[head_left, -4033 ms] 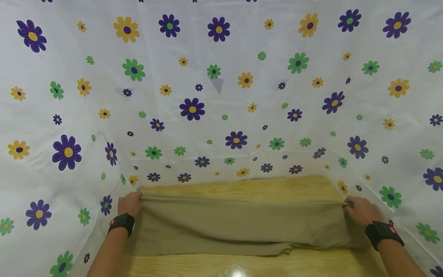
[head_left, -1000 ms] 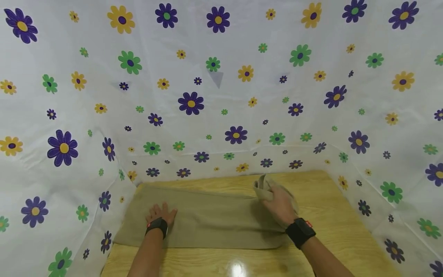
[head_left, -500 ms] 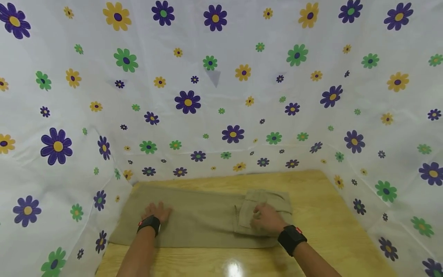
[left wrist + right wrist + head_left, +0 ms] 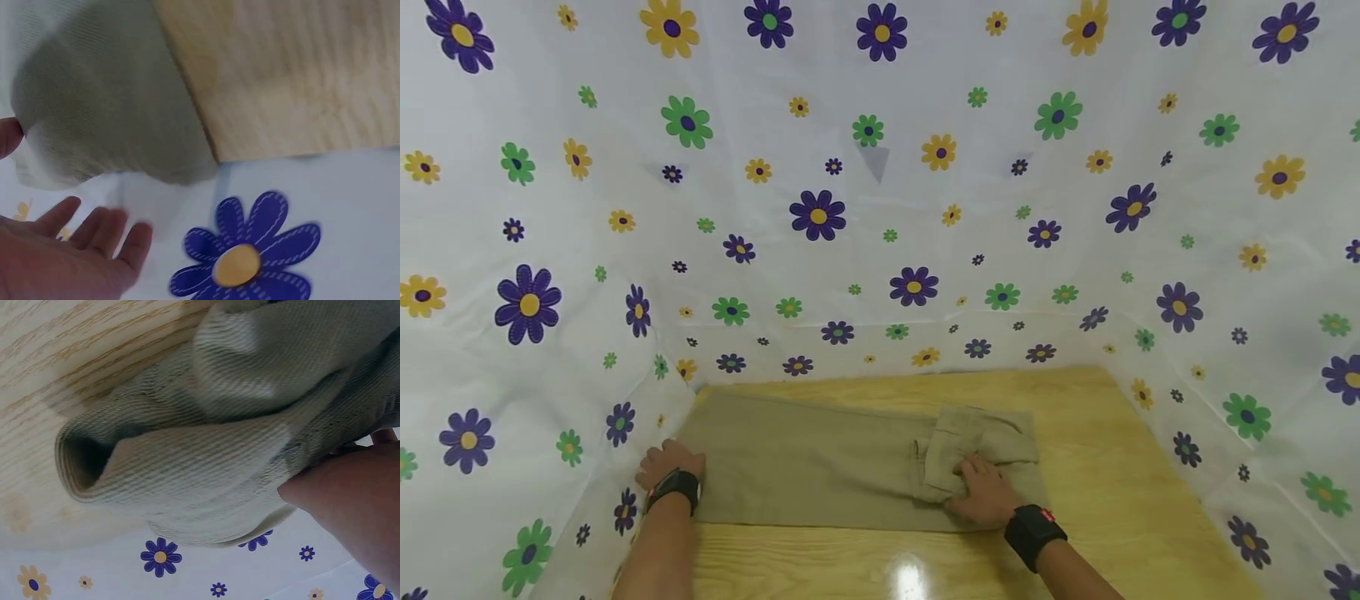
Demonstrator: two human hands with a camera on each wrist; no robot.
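A pair of khaki trousers (image 4: 805, 467) lies flat in a long strip across the wooden table, its right end turned back in a bunched fold (image 4: 955, 450). At the left end is my left hand (image 4: 672, 467); in the left wrist view its thumb (image 4: 9, 136) is at the cloth's edge and the fingers (image 4: 100, 228) are apart, just past the hem. My right hand (image 4: 983, 493) rests on the folded part with its fingers spread over the cloth. In the right wrist view its thumb (image 4: 306, 487) lies against the fold, the other fingers mostly hidden.
White flower-printed cloth (image 4: 880, 250) walls in the back and both sides of the table (image 4: 1120, 483). Its left wall (image 4: 572, 500) comes close to my left hand. Bare wood lies in front of the trousers and to their right.
The right end of the trousers has been turned back to the left and laid down. My left hand has moved from on the cloth to its left end; my right hand's fingers have spread.
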